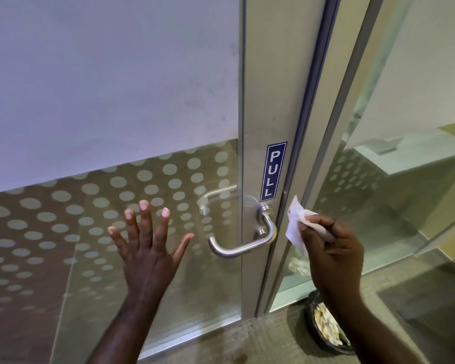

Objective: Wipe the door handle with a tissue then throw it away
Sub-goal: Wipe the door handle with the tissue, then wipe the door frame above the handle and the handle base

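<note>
The fingers (316,225) of the right hand (334,248) were curled in and pinching a white tissue (296,224), which was crumpled and creased, one pointed corner sticking up and a flat flap hanging down below the fingertips. The tissue sat just to the right of the door handle (243,239), near it but apart from it, in front of the dark seal at the door's edge. The left hand (147,248) was held up flat before the glass, its fingers (145,222) spread wide and holding nothing; whether the palm touched the pane could not be told.

The handle was a brushed silver lever, round in section, coming out from a rosette on the pale metal frame, bending down and then sweeping left to a curled end. A second, matching lever showed dimly through the glass on the far side. Just above it a narrow blue sticker (273,171) read PULL in white letters, top to bottom. The glass door (111,101) was frosted above and dotted with pale circles lower down. On the floor to the right, near the frame, stood a dark bin (326,324) holding pale crumpled scraps, partly hidden by the right forearm.
</note>
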### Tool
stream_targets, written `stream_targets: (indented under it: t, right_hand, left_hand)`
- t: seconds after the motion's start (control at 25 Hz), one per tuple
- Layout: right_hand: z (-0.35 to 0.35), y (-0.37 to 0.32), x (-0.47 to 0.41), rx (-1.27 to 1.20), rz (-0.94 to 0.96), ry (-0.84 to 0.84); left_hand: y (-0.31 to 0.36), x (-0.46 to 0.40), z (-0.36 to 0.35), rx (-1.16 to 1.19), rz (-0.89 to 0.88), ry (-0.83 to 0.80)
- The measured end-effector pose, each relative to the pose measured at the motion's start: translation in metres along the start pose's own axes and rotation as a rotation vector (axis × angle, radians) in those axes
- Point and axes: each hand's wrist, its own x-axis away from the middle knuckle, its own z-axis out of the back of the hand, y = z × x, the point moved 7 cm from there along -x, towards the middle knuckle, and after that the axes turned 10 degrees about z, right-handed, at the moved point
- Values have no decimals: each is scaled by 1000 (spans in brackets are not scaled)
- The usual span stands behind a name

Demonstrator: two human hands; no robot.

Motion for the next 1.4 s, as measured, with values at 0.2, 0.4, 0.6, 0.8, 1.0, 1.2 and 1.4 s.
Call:
stream_targets:
  t: [0.2,0.4,0.6,0.8,1.0,1.2,1.4]
  right_hand:
    - [-23,-41,-27,116,320,5]
    - [-35,-46,-43,28,310,15]
    - [-28,-50,-51,-59,326,183]
    - [-28,-61,-53,6,521,239]
    - [-43,-85,-56,158,784,263]
    - [-64,-84,-67,140,823,238]
    - [-69,-84,-69,75,783,319]
  left_hand:
    - [1,1,1,-22,-8,31]
    - [0,4,-2,-56,-11,68]
    - [0,4,-3,-70,-36,96]
    - [-1,5,-5,-96,-45,116]
    - [-2,5,-7,-95,-55,120]
    - [-1,4,-5,-81,-54,123]
    - [-1,3,-5,-84,-59,111]
